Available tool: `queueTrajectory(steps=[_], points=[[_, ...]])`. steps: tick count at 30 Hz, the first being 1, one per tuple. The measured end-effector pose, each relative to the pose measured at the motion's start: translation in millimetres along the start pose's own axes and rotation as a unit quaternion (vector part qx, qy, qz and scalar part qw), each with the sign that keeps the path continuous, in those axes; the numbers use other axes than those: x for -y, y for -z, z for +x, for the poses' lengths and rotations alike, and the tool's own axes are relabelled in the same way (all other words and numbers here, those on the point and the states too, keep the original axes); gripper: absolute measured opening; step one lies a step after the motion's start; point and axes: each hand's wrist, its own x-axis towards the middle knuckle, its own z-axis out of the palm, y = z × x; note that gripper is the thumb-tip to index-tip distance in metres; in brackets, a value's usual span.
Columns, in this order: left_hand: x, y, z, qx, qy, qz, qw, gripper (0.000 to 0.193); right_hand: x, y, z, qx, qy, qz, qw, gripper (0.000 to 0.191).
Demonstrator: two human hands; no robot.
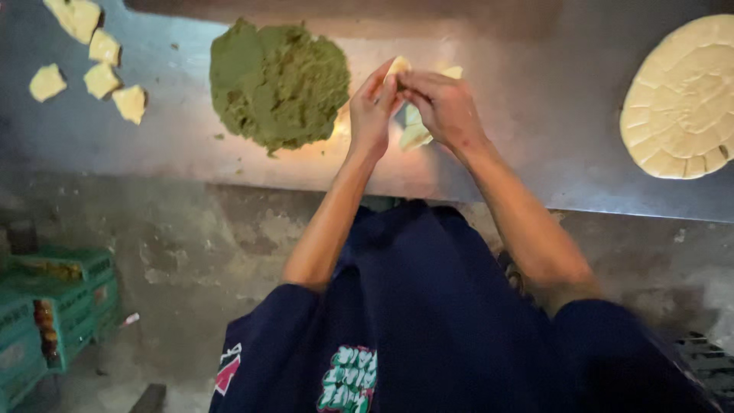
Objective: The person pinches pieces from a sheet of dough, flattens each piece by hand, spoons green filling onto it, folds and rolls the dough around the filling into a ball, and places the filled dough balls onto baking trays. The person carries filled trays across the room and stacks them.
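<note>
Pinching a pale piece of dough (399,69) between the fingertips of both hands, a person in a dark blue shirt (428,321) works above a steel desk (176,145). The left hand (372,111) and right hand (443,103) meet just beside a mound of green filling (279,84). Folded dough pieces (99,57) lie far left; a flat dough round (680,99) lies right

A single head-worn camera is looking steeply down along the person's own torso and forearms, facing the steel tabletop (535,115) just ahead. It is sitting close above the work, taking in the tabletop's near edge, the floor (199,252) below, and green crates (53,306) at lower left.
</note>
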Motion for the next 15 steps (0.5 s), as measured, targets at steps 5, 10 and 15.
queueTrajectory(steps=[5,10,15], points=[[-1,-37,-6,0.119,0.025,-0.005,0.993,0.04,-26,37,-18,-0.051,-0.233,0.308,0.921,0.041],[3,-72,5,0.217,0.002,0.095,0.972,0.039,-53,75,-47,-0.025,-0.3,0.225,0.927,0.025],[24,-80,14,0.213,0.124,0.139,0.959,0.039,-67,93,-90,0.001,-0.285,0.387,0.877,0.052]])
